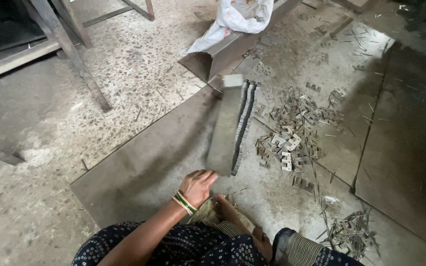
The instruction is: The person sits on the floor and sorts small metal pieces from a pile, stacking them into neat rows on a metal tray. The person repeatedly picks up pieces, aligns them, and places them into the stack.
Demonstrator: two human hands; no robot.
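You have a speckled floor [124, 64] bearing steel sheets [144, 167], loose bracket pile [292, 133], angle bar [225, 128], white sack [237, 19]

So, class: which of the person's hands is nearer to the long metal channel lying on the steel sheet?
Left. The left hand rests at the near end of the channel, touching it. The right hand sits lower, by the knee, apart from the channel.
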